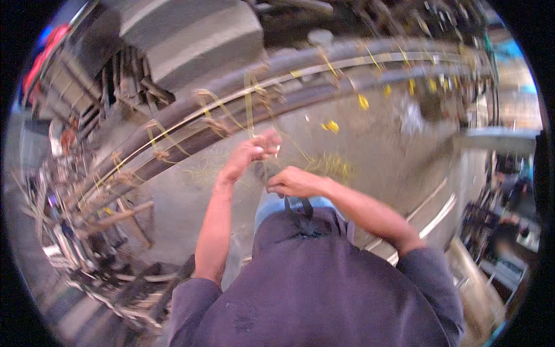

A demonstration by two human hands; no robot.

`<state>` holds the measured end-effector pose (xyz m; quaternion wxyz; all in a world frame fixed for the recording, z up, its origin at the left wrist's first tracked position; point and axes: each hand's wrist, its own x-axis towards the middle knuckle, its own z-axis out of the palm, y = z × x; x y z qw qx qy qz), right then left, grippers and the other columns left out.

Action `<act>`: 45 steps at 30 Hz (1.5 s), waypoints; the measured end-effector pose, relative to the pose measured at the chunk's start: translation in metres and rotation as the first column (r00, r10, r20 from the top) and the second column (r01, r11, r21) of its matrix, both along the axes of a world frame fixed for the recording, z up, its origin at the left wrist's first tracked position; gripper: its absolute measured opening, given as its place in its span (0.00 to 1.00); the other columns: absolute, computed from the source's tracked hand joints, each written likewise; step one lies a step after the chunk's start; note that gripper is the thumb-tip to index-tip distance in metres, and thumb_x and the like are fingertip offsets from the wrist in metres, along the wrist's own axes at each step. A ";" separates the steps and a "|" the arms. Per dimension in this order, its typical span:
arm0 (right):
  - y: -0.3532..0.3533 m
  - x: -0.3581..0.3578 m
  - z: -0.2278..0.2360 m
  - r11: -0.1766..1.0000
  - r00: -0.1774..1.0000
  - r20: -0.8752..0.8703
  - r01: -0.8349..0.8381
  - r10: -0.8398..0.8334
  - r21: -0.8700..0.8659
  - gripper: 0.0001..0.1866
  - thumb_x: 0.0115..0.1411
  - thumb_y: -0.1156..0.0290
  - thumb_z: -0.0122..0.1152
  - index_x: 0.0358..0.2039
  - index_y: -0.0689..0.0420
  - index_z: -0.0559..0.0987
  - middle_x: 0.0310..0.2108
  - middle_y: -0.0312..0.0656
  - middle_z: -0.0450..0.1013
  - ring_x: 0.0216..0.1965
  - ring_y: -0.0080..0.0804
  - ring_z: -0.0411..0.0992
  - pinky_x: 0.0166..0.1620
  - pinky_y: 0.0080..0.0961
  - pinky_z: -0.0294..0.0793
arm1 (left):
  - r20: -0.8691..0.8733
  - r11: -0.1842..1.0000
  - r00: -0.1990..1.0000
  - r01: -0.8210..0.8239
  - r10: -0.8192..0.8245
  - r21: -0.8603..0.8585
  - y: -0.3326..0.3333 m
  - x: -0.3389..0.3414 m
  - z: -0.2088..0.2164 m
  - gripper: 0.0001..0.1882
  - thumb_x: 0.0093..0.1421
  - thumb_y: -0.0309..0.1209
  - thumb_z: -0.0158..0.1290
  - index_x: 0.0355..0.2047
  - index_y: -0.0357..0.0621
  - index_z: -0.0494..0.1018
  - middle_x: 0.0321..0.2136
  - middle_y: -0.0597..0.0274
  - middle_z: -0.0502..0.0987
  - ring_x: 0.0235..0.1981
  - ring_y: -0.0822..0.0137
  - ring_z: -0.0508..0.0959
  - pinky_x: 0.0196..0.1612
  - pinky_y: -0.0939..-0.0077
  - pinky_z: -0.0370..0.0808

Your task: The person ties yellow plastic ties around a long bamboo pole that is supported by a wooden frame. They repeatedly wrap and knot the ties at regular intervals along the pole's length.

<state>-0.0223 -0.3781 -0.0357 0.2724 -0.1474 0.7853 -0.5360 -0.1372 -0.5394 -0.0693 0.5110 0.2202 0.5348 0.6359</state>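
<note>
In front of my waist my left hand (pixel 250 155) is closed on a thin yellow strip (pixel 249 110), its fingertips smeared by motion. That strip runs up from the hand to the long dark beam ahead. Lower and to the right, my right hand (pixel 293 183) has its fingers pinched together at the strip's lower end. What lies inside that pinch is mostly hidden. Two parallel beams (pixel 289 65) cross the view, with several yellow strips and brownish knots tied around them. A dark cord hangs at my waist, just below the right hand.
Loose yellow strands (pixel 338 166) lie on the concrete floor (pixel 399 156) beyond my hands, with yellow scraps (pixel 330 126) nearer the beams. Concrete steps (pixel 202 43) rise behind the beams. A wooden trestle (pixel 136 222) stands at left; cluttered shelving is at far right.
</note>
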 end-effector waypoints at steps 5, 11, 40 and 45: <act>0.013 -0.006 -0.026 0.797 0.763 -0.230 0.586 -0.604 -0.147 0.11 0.54 0.65 0.54 0.30 0.59 0.77 0.20 0.44 0.73 0.24 0.33 0.74 0.27 0.29 0.70 | -0.063 0.865 0.993 0.053 -0.098 -0.499 0.013 0.021 0.016 0.23 0.52 0.32 0.45 0.48 0.35 0.69 0.36 0.57 0.77 0.24 0.76 0.75 0.29 0.80 0.72; 0.018 0.004 -0.055 0.778 0.793 -0.035 0.587 -0.608 -0.222 0.10 0.54 0.66 0.54 0.28 0.59 0.77 0.20 0.45 0.73 0.21 0.33 0.73 0.26 0.30 0.70 | 0.335 0.998 0.942 0.012 0.009 -0.060 0.007 0.018 0.039 0.21 0.51 0.29 0.40 0.44 0.35 0.71 0.34 0.55 0.78 0.22 0.78 0.73 0.26 0.89 0.68; -0.032 -0.020 -0.007 0.084 0.309 0.333 0.832 -0.891 -0.548 0.04 0.54 0.76 0.49 0.26 0.61 0.72 0.21 0.35 0.70 0.25 0.21 0.71 0.28 0.23 0.71 | -0.065 0.916 0.972 0.189 -0.226 -0.354 -0.039 -0.025 0.029 0.22 0.49 0.24 0.44 0.47 0.30 0.67 0.31 0.55 0.78 0.17 0.78 0.69 0.22 0.88 0.65; -0.081 0.022 -0.023 0.682 0.859 0.374 0.508 -0.350 -0.527 0.04 0.57 0.74 0.48 0.31 0.59 0.69 0.21 0.39 0.72 0.22 0.26 0.72 0.26 0.22 0.72 | 0.333 0.995 0.938 -0.102 0.102 -0.016 -0.018 -0.007 0.058 0.23 0.49 0.26 0.46 0.48 0.29 0.67 0.35 0.50 0.77 0.15 0.82 0.64 0.18 0.92 0.61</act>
